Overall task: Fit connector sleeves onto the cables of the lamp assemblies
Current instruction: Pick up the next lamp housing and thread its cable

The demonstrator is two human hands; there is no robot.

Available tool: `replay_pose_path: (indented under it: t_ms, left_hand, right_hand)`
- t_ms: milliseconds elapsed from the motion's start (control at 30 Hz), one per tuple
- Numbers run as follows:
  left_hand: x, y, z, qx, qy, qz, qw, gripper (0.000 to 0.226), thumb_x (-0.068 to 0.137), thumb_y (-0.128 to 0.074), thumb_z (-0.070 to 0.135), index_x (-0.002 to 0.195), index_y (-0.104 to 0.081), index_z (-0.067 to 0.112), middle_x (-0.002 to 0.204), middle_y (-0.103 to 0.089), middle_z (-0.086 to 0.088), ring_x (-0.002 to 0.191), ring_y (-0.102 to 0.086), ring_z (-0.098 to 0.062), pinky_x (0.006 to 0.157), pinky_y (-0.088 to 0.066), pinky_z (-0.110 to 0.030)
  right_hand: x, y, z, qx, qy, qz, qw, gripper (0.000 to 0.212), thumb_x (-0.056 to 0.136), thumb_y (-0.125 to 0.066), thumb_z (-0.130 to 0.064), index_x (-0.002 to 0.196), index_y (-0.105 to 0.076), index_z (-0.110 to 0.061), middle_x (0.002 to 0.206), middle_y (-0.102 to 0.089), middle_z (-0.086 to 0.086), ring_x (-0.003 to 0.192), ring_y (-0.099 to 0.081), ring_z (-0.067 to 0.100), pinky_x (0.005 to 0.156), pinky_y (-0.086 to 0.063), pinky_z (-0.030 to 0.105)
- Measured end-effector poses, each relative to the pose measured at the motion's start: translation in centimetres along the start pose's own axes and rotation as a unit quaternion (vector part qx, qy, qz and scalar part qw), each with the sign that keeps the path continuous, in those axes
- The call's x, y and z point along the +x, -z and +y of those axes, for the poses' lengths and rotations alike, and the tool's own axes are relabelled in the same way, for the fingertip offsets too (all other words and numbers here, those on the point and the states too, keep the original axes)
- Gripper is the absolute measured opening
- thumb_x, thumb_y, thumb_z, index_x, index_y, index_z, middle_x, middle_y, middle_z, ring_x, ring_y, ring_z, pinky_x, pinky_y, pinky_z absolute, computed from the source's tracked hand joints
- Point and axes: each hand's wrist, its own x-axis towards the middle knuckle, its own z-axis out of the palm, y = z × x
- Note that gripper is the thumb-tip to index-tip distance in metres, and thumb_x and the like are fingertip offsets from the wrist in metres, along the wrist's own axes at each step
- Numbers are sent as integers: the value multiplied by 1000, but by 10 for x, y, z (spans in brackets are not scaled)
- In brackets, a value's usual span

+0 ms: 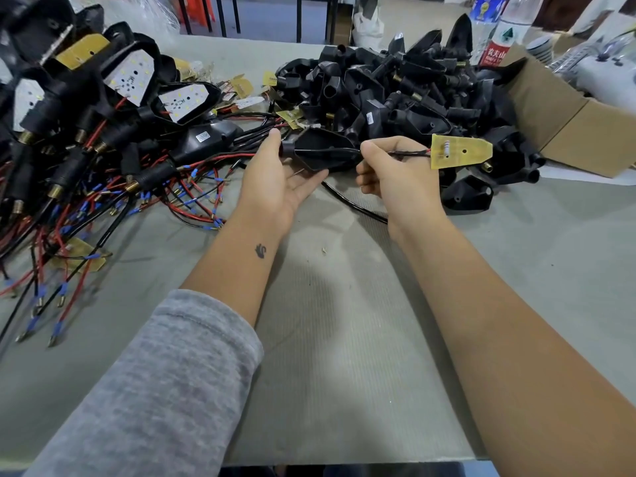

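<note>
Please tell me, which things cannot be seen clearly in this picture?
- Head view: the right hand hides its own grip on the cable.
- The black housing hides where the cable passes through it.
- The label print is too small.
- The top edge cuts off the bottles.

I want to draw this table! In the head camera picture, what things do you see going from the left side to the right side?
Pile of wired lamp assemblies → left hand → black housing → right hand → yellow circuit board → cardboard box.
</note>
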Motion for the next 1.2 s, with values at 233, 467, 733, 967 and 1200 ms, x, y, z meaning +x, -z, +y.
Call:
replay_pose_path:
  t_ms: [233, 467, 733, 967, 1200]
  left_hand:
    - [-2, 0, -3, 39, -33, -17, 999, 33, 102, -47, 37, 95, -63, 10, 96, -72, -12, 90, -72, -27, 78, -60, -41]
    - [1, 2, -2, -8, -32, -39, 999, 29, 103, -45, 29, 98, -60, 5, 84, -74, -14, 82, -73, -26, 72, -61, -36]
    - [9, 14, 10, -100, -72, 52, 991, 36, 106, -33, 34, 94, -61, 13, 101, -66, -16, 88, -66, -26, 70, -61, -34]
    - [9, 13, 8, -34, -81, 53, 995, 35, 106, -33, 33, 102, -62, 14, 116, -66, -17, 98, -69, -28, 84, -59, -42]
    - [9, 10, 7, 16, -71, 45, 996, 27, 105, -41, 27, 107, -61, 10, 113, -68, -17, 95, -71, -28, 81, -60, -43]
  right_hand:
    - [-2, -2, 0, 40, -23, -73, 996, 6, 94, -59, -4, 88, -61, -3, 67, -61, 8, 55, -57, 14, 52, -46, 23]
    - [-1, -1, 3, -15, 18, -58, 998, 15, 86, -68, 0, 95, -60, -9, 66, -62, 3, 52, -58, 10, 52, -47, 21]
    - [5, 1, 0, 87, -22, -63, 994, 15, 87, -69, -7, 90, -58, -15, 61, -61, -6, 49, -53, 11, 52, -47, 24]
    - [8, 10, 0, 79, -41, 4, 996, 25, 99, -57, -25, 77, -53, -12, 49, -39, -8, 46, -27, 10, 45, -23, 22]
    - [7, 10, -2, 193, -85, -20, 977, 20, 95, -63, -31, 80, -59, -18, 59, -39, -5, 49, -29, 8, 47, -25, 19]
